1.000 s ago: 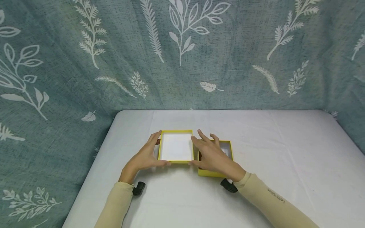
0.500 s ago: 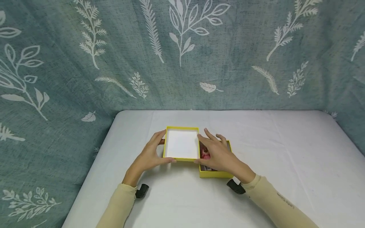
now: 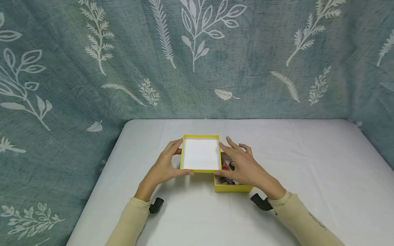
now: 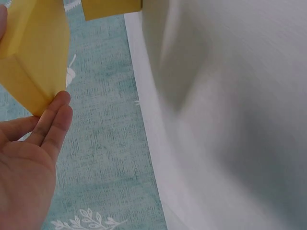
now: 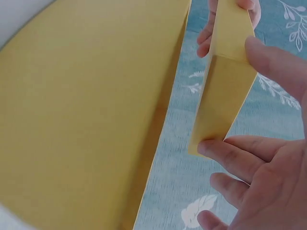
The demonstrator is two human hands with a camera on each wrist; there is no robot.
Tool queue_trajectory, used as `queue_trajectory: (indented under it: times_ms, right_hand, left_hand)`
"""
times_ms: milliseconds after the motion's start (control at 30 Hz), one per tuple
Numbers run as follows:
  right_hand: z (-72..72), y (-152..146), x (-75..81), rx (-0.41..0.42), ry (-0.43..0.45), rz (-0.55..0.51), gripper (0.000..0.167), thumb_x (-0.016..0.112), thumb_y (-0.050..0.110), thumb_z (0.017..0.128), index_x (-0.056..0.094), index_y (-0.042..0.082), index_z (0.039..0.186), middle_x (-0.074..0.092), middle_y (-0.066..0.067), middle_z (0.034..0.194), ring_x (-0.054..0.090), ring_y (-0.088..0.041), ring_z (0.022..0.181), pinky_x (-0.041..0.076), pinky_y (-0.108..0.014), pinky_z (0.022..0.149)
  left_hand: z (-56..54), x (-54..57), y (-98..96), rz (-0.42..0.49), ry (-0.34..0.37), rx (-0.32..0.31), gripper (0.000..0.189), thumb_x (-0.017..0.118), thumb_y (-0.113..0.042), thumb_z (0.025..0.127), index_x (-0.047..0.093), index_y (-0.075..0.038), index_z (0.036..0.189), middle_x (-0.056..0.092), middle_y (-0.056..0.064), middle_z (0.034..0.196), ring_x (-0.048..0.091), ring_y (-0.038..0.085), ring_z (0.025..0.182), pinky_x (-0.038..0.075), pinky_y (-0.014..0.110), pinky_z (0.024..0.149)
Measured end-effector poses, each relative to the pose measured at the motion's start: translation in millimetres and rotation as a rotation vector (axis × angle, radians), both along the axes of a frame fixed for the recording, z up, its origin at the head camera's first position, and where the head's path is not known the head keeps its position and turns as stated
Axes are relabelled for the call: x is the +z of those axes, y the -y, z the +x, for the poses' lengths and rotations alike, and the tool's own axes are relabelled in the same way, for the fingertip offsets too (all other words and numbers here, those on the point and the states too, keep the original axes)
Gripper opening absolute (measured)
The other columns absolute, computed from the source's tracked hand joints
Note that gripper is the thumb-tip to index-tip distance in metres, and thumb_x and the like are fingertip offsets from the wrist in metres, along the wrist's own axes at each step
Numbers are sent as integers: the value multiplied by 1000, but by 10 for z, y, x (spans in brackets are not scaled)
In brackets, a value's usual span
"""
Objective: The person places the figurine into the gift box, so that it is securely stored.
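Note:
A shallow yellow box lid (image 3: 201,153) with a white inside is held up between both hands, its hollow side facing the head camera. My left hand (image 3: 163,165) grips its left side, thumb along the near edge; the left wrist view shows fingertips on the lid's yellow outside (image 4: 43,48). At the right side, my right hand (image 3: 243,167) pinches the lid between thumb and fingers, other fingers spread. Below and to the right, a yellow box (image 3: 234,188) stands on the table, partly hidden by the right hand and lid. Small coloured items (image 3: 226,165), too covered to identify, lie in it.
A white cloth covers the table (image 3: 307,164). Behind it hangs a blue-green curtain (image 3: 255,68) with white leaf patterns. Black wrist devices show below the left wrist (image 3: 156,205) and the right wrist (image 3: 261,202).
Both hands have carried the lid to the right and slightly up in the head view, partly over the yellow box. More of the box's contents now show beside the right hand.

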State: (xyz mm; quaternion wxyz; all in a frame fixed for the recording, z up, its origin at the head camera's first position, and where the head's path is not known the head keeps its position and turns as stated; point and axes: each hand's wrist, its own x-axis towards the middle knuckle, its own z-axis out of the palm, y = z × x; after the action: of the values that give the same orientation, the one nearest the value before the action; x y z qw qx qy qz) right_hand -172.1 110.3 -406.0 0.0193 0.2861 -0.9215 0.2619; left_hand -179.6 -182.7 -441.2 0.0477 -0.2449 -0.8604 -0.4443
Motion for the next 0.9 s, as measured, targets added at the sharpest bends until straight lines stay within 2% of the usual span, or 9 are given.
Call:
queue_trajectory:
  times_ms: [200, 367, 500, 633, 767, 900]
  right_hand:
    - [-24, -161, 5, -13, 54, -23, 92, 82, 39, 78, 36, 4, 150, 37, -17, 154, 24, -36, 148, 19, -56, 111]
    - [-20, -294, 12, -33, 105, -40, 93, 81, 38, 79, 34, 6, 152, 27, -22, 158, 23, -41, 146, 20, -59, 111]
    - [-16, -391, 15, -45, 136, -53, 93, 81, 40, 80, 33, 8, 153, 27, -23, 157, 24, -45, 145, 24, -65, 110]
    - [-11, -500, 18, -33, 152, -83, 91, 81, 36, 81, 33, 7, 153, 28, -23, 157, 27, -45, 143, 30, -65, 110]
    - [15, -613, 12, -40, 173, -97, 91, 81, 32, 81, 31, 7, 153, 33, -21, 155, 36, -44, 140, 37, -60, 108]
    - [28, -689, 10, -55, 191, -99, 90, 79, 30, 83, 29, 8, 154, 45, -20, 149, 51, -44, 126, 46, -56, 99]
  left_hand:
    - [-36, 36, -135, 26, 14, -32, 109, 92, -34, 64, 31, -21, 154, 39, 1, 149, 59, 24, 120, 47, 41, 104]
    - [-65, 44, -255, 28, 23, -50, 109, 91, -34, 66, 30, -22, 154, 39, 0, 149, 58, 23, 122, 48, 38, 103]
    - [-76, 44, -358, 24, 21, -52, 108, 91, -32, 66, 30, -20, 154, 39, 0, 149, 58, 23, 122, 48, 36, 103]
    - [-87, 38, -474, 40, 25, -57, 105, 91, -31, 67, 33, -16, 153, 39, 2, 148, 58, 24, 123, 48, 34, 103]
    - [-95, 28, -590, 54, 34, -51, 102, 91, -31, 67, 36, -15, 151, 40, 3, 147, 58, 23, 122, 48, 33, 103]
    - [-91, 33, -689, 98, 51, -44, 99, 91, -28, 67, 39, -11, 149, 41, 5, 144, 59, 24, 121, 49, 35, 102]
